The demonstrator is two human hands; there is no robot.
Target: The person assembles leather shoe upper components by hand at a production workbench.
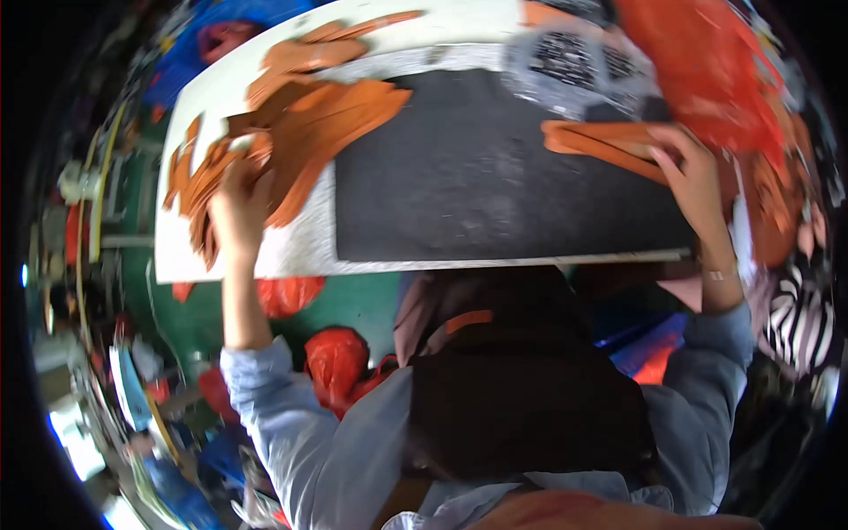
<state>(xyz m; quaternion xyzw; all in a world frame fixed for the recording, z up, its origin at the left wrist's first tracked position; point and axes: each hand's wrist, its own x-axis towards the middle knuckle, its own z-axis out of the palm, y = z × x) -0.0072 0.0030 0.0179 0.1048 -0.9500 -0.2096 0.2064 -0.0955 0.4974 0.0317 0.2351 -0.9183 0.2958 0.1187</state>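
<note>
A: Entry, near field first. Light blue sleeves come up from the lower edge, with a dark apron or bag strap at the chest. Green floor below, with red plastic bags (340, 362) lying on it.

B: Hands?

A: Left hand (237, 199) lies on the heap of orange leather-like cut pieces (300, 124) at the left end of the white work board (305, 247); fingers bent down onto the pieces, but whether they pinch one or only press, I cannot tell. Right hand (693, 172) closes its fingers over the end of a long orange strip (601, 141) at the right edge of the black rectangular cutting mat (495, 168).

B: Progress?

A: Judging by layout: many pieces already heaped at left, mat centre bare, one strip in hand at right. How many remain is not shown.

B: Hidden or unclear?

A: Motion blur throughout. A red sheet or bag (707, 62) fills the far right corner, edges cut off. Grey patterned material (583, 62) at the far edge is unreadable. Striped fabric at right, possibly another person's.
</note>
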